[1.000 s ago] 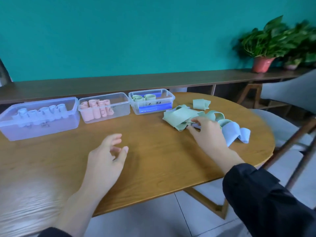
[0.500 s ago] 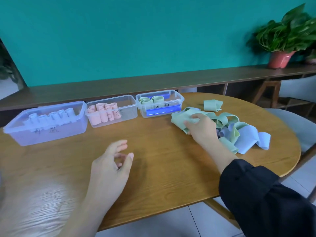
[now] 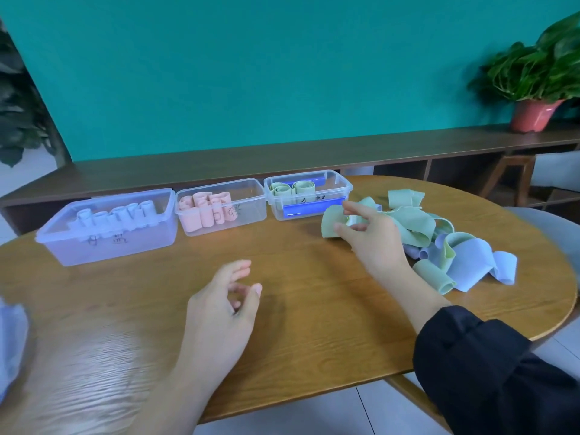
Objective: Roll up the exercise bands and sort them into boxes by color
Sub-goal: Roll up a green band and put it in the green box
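A loose pile of green and blue bands (image 3: 445, 246) lies on the right of the wooden table (image 3: 282, 356). My right hand (image 3: 373, 240) pinches the end of a green band (image 3: 332, 222) at the pile's left edge. My left hand (image 3: 219, 312) hovers over the table's middle, fingers loosely curled, holding nothing. Three clear boxes stand in a row at the back: the left box (image 3: 106, 227) with rolled blue bands, the middle box (image 3: 219, 208) with rolled pink bands, the right box (image 3: 307, 194) with two rolled green bands.
A blue piece (image 3: 11, 337) shows at the left edge of the table. A long wooden shelf (image 3: 282, 158) runs behind, with a potted plant (image 3: 533, 86) on its right end. A grey chair (image 3: 539, 221) stands at the right.
My right hand has lifted the green band's end off the pile and drawn it left toward the green box. My left hand has stayed over the table's middle.
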Demonstrator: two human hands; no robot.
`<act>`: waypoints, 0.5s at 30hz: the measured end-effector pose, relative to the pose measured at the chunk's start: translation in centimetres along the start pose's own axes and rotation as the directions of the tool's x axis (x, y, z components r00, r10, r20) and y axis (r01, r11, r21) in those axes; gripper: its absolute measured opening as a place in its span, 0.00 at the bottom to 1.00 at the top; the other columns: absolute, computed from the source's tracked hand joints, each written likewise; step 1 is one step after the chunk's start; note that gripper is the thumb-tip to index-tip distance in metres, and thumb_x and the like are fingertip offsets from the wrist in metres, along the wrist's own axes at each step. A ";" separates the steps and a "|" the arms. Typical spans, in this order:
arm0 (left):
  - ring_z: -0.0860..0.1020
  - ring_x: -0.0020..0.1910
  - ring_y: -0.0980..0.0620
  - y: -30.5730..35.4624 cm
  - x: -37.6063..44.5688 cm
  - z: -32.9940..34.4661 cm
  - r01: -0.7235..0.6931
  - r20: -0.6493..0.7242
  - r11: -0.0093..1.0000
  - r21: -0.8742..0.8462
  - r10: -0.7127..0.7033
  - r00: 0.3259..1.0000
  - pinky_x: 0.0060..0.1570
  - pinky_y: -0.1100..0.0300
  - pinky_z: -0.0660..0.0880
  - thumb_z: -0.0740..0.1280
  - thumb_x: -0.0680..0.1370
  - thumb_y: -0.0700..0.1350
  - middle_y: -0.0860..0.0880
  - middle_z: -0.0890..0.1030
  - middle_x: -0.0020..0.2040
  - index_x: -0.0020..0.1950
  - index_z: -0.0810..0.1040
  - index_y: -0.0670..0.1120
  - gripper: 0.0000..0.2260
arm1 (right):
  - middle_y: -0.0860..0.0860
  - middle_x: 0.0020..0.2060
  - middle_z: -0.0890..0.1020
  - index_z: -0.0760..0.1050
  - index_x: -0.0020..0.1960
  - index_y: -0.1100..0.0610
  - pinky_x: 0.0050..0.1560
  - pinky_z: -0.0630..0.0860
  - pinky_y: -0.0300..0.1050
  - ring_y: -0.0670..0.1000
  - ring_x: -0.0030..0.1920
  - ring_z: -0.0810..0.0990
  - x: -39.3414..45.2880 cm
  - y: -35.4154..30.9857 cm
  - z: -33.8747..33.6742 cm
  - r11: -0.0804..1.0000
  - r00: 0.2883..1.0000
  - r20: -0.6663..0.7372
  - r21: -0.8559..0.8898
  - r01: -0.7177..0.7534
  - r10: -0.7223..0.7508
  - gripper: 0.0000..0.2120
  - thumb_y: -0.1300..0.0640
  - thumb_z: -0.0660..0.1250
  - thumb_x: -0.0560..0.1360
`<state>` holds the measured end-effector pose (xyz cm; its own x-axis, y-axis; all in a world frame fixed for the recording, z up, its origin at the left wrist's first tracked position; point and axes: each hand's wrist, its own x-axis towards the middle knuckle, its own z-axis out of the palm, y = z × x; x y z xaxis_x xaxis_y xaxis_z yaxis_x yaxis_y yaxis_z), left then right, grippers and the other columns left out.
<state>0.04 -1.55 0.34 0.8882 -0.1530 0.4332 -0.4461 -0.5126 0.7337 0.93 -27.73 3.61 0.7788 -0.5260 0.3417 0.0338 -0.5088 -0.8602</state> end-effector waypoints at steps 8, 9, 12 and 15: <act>0.80 0.53 0.63 1.4 0.0 -0.8 -0.035 -0.088 0.987 -0.158 0.022 0.996 0.52 0.69 0.74 0.73 0.77 0.44 0.66 0.82 0.52 0.60 0.81 0.57 0.13 | 0.44 0.56 0.84 0.79 0.66 0.48 0.53 0.80 0.41 0.46 0.56 0.84 -2.4 -3.8 0.8 0.889 0.975 0.141 0.448 0.091 -0.171 0.23 0.62 0.76 0.74; 0.79 0.55 0.64 1.5 0.0 -1.0 -0.051 -0.094 0.983 -0.175 0.035 0.995 0.55 0.67 0.75 0.73 0.77 0.45 0.68 0.81 0.54 0.60 0.81 0.58 0.14 | 0.45 0.56 0.84 0.79 0.66 0.49 0.47 0.79 0.39 0.49 0.54 0.85 -2.9 -4.5 1.0 0.872 0.967 0.169 0.482 0.088 -0.192 0.23 0.63 0.76 0.74; 0.78 0.61 0.63 2.0 0.1 -1.8 -0.031 -0.060 0.964 -0.264 0.016 0.998 0.61 0.59 0.76 0.74 0.77 0.48 0.67 0.80 0.59 0.63 0.79 0.59 0.16 | 0.47 0.53 0.85 0.79 0.65 0.43 0.50 0.82 0.58 0.61 0.49 0.85 -4.4 -6.4 1.6 0.857 0.945 0.208 0.501 0.119 -0.252 0.25 0.62 0.76 0.73; 0.79 0.64 0.58 2.5 0.2 -2.4 0.001 -0.021 0.913 -0.407 -0.011 1.000 0.65 0.50 0.75 0.77 0.75 0.47 0.62 0.82 0.61 0.67 0.76 0.60 0.22 | 0.50 0.51 0.86 0.77 0.67 0.40 0.46 0.80 0.65 0.67 0.48 0.84 -5.5 -7.9 2.3 0.835 0.907 0.279 0.535 0.125 -0.314 0.28 0.62 0.77 0.73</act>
<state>-1.16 -0.82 3.52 0.8906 -0.1299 0.4359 -0.4508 -0.1244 0.8839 -2.15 -19.25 7.70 0.8709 -0.1275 0.4747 0.4605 -0.1257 -0.8787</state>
